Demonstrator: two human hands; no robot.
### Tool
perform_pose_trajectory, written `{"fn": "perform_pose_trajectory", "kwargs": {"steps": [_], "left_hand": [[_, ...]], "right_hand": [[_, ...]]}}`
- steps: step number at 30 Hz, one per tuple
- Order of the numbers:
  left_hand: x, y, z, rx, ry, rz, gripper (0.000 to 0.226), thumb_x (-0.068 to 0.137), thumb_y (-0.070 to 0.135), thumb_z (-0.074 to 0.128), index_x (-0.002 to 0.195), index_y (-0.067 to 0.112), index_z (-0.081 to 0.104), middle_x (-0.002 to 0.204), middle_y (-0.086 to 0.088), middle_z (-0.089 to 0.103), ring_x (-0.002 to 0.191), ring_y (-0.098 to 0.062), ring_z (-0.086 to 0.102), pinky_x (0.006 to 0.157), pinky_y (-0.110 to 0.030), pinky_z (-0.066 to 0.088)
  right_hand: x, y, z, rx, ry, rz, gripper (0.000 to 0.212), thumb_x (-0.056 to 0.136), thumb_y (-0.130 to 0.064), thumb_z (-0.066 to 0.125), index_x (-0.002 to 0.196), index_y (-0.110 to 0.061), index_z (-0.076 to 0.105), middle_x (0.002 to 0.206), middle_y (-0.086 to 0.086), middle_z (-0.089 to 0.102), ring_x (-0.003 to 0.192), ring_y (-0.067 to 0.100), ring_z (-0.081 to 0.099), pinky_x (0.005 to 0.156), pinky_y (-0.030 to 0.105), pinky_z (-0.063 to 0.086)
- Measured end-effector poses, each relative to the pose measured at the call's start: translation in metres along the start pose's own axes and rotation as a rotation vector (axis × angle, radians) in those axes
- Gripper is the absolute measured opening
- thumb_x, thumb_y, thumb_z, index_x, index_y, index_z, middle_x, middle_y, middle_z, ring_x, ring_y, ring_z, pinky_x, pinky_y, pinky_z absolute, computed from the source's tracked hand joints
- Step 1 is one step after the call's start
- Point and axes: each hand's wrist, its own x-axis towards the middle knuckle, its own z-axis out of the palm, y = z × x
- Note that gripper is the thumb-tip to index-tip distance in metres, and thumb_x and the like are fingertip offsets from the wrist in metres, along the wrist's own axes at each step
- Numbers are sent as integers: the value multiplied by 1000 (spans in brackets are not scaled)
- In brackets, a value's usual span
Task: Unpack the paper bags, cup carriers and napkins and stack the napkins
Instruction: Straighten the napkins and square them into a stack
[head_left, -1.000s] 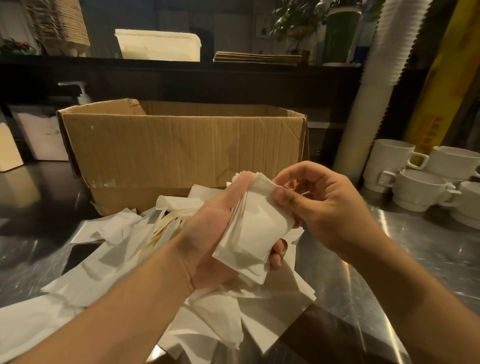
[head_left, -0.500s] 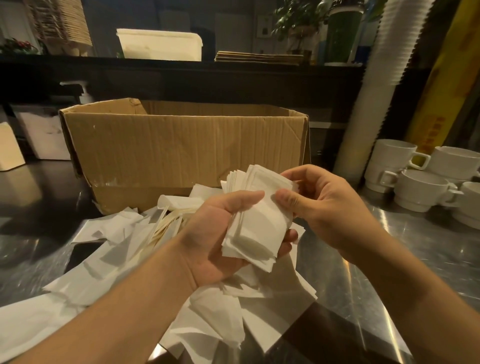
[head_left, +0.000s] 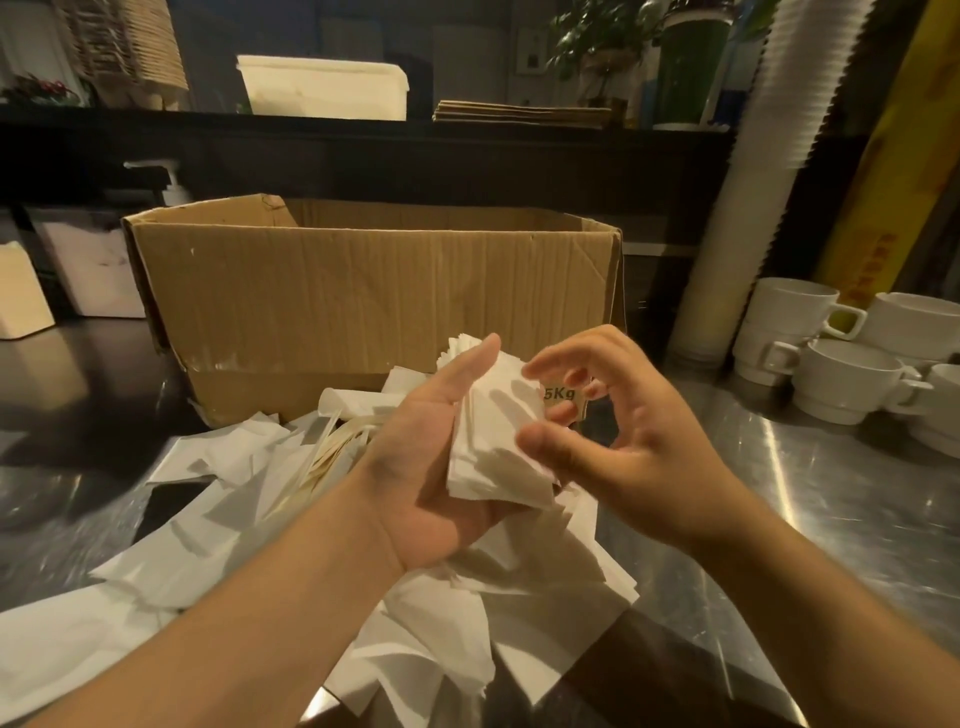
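Left hand grips a stack of napkins, thumb on top, fingers under. Right hand sits just beside the stack, fingers loosely curled, holding nothing; thumb tip near the stack's edge, can't tell if touching. Loose napkins piled on the steel worktop below both hands. Cardboard box behind, open top. White mugs far right.

The cardboard box bore a small label printed "5Kg" at its lower right corner. Markings on the yellow roll could not be read.
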Motion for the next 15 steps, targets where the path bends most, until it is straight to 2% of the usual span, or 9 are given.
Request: {"fn": "perform_pose_trajectory", "kwargs": {"steps": [2, 4, 8, 13, 15], "left_hand": [[-1, 1, 1, -6, -11, -6, 65, 91, 57, 63, 132, 7, 66, 115, -15, 69, 99, -28, 64, 95, -41, 49], [0, 1, 1, -4, 17, 8, 65, 95, 59, 59, 138, 10, 62, 111, -14, 71, 98, -28, 66, 91, -40, 52], [-2, 0, 4, 15, 70, 33, 61, 96, 56, 59, 139, 13, 61, 102, -14, 73, 89, -28, 70, 85, -41, 56], [-2, 1, 2, 31, 67, 32, 66, 93, 53, 64, 144, 11, 56, 119, -16, 71, 110, -31, 66, 99, -45, 52], [-2, 2, 0, 21, 67, 46, 69, 90, 51, 67, 143, 9, 56, 122, -18, 68, 112, -32, 64, 103, -45, 49]], "right_hand": [[-1, 2, 4, -124, -43, -81, 40, 73, -75, 66, 106, -55, 56, 116, -30, 47, 119, 7, 48, 93, 23, 51], [-1, 5, 6, -211, -78, -139, 41, 75, -79, 63, 110, -60, 54, 120, -32, 44, 123, 10, 43, 98, 35, 49], [-2, 8, 8, -227, -59, -192, 42, 79, -74, 64, 116, -54, 58, 121, -33, 47, 123, 11, 43, 99, 49, 47], [-3, 8, 13, -254, 45, -260, 28, 89, -63, 61, 111, -46, 63, 112, -36, 49, 115, 11, 49, 91, 50, 48], [-3, 8, 13, -246, 60, -250, 22, 92, -62, 57, 106, -47, 65, 108, -36, 51, 115, 9, 49, 91, 49, 48]]}}
